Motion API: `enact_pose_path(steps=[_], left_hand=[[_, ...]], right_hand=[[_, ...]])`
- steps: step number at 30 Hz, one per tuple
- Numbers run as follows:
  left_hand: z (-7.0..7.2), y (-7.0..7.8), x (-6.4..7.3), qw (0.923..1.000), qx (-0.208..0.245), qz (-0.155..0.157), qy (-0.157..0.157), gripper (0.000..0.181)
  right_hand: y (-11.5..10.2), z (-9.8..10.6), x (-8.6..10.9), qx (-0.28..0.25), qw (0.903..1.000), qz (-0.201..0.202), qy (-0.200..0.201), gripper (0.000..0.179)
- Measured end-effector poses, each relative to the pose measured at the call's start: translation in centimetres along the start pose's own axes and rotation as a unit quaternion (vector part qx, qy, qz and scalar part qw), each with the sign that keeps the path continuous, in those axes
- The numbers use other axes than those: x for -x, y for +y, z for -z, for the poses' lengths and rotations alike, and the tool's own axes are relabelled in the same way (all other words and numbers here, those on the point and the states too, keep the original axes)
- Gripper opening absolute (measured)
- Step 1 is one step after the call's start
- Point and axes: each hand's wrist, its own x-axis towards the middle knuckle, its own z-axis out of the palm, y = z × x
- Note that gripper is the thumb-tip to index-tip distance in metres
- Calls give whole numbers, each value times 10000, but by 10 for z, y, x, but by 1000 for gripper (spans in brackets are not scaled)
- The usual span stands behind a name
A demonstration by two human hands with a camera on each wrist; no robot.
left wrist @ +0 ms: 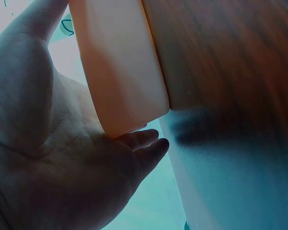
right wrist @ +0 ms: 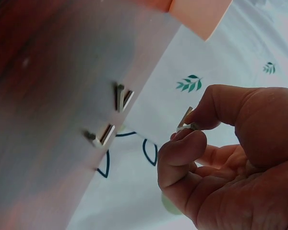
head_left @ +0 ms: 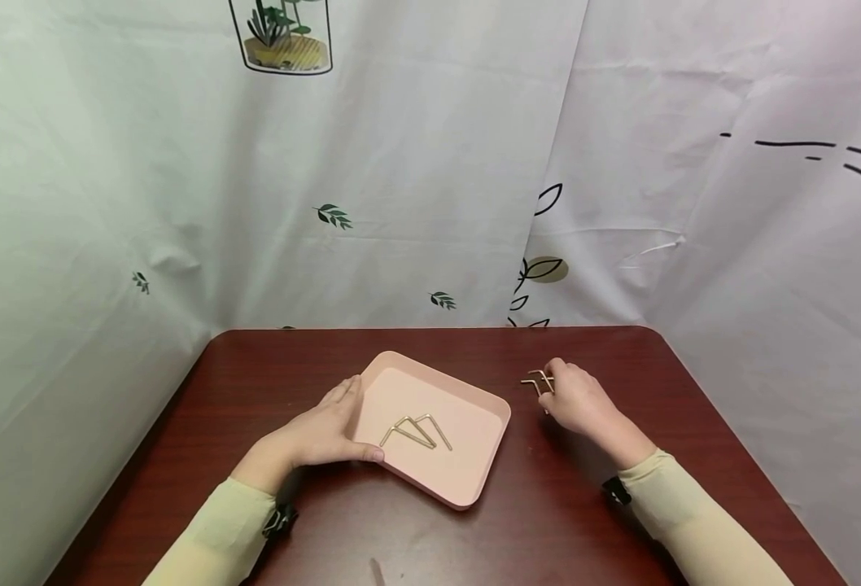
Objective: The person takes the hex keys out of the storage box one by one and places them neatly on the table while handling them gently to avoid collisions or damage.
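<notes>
A pink tray (head_left: 467, 480) lies at an angle on the table, with three gold L-shaped hex keys (head_left: 421, 431) loosely overlapping on its floor. My left hand (head_left: 321, 431) rests against the tray's left corner, fingers along one side and thumb on the front rim. The left wrist view shows the tray's outer wall (left wrist: 120, 62) between thumb and fingers. To the right of the tray, my right hand (head_left: 577, 399) pinches a hex key (right wrist: 185, 122) between thumb and index finger, most of it hidden. Near those fingertips, two more hex keys (right wrist: 104, 135) lie on the table.
The dark red-brown table (head_left: 372, 529) has rounded far corners. White printed fabric (head_left: 401, 163) hangs close behind it and along both sides. A small thin greyish thing or mark (head_left: 377, 571) shows by the bottom of the head view, too indistinct to name.
</notes>
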Motion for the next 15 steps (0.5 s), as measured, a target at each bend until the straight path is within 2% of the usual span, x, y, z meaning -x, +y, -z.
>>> enact_pose_path(steps=[5,15], left_hand=[[0,-1,0,10000,31,-2,-5,149],[2,0,1,10000,54,0,-27,148]], right_hand=[[8,3,0,20,10000,-72,38,26],[23,7,-3,18,9996,-264,-68,33]])
